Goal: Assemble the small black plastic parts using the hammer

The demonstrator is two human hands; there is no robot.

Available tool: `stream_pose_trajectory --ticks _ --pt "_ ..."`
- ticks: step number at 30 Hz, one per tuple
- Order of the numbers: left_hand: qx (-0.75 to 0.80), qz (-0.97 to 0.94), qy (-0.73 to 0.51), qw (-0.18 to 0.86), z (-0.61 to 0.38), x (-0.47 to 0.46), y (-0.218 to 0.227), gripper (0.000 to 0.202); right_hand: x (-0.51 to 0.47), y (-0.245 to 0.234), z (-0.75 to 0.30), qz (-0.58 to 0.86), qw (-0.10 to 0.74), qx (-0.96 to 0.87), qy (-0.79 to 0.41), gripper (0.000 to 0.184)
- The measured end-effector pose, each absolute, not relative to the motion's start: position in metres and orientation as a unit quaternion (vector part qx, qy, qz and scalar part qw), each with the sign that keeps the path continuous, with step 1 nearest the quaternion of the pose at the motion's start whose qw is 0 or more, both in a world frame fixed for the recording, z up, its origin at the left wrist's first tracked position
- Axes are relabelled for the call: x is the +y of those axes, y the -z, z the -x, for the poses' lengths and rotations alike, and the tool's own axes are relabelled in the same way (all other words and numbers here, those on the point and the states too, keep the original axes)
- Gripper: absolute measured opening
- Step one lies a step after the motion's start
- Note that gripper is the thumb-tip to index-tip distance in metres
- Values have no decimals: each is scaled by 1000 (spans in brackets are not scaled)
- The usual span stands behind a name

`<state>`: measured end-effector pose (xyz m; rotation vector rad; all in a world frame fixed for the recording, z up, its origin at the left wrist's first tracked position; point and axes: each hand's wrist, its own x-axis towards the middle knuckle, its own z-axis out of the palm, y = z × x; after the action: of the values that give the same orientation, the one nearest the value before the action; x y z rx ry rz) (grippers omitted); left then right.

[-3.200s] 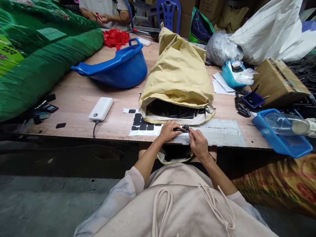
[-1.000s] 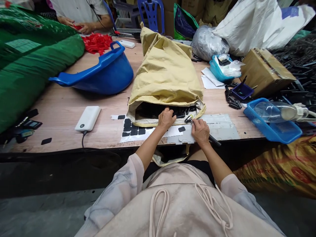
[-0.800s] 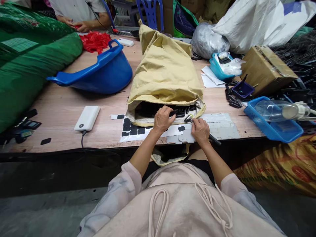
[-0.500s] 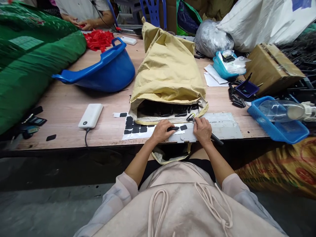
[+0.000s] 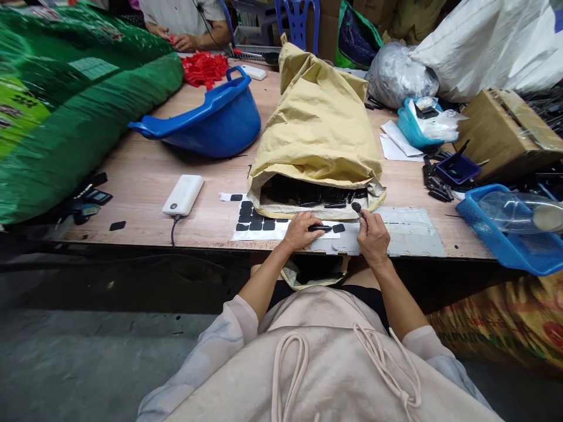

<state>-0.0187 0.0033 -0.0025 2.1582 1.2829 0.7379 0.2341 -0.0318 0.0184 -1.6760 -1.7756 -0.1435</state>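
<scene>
Starting from the white power bank (image 5: 182, 194) and the sheet of black pads (image 5: 255, 221) on the table (image 5: 141, 181), we come to our left hand (image 5: 300, 231), its fingers curled down and pinching a slim black piece (image 5: 321, 228) that lies flat near the table's front edge. Just right of that piece's tip sits a single black pad (image 5: 338, 228), between our two hands. Our right hand (image 5: 373, 237) is closed around a thin tool (image 5: 356, 207), whose round dark head points toward the open mouth of the paper sack (image 5: 319, 135).
</scene>
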Motion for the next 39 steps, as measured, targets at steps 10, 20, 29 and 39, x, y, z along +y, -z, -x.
stream_pose_trajectory --ticks 10,20,29,39 --pt "465 -801 -280 253 18 5 6 22 -64 -20 -190 561 384 -724 -119 32" --pt "463 -799 -272 269 20 6 7 20 -70 -22 -178 547 357 -753 -83 35" --pt "471 -793 -278 267 18 6 5 21 -70 -24 -188 590 342 -727 -72 37" --pt "484 -789 -275 260 16 4 2 20 -56 -25 -207 604 355 -712 -30 36"
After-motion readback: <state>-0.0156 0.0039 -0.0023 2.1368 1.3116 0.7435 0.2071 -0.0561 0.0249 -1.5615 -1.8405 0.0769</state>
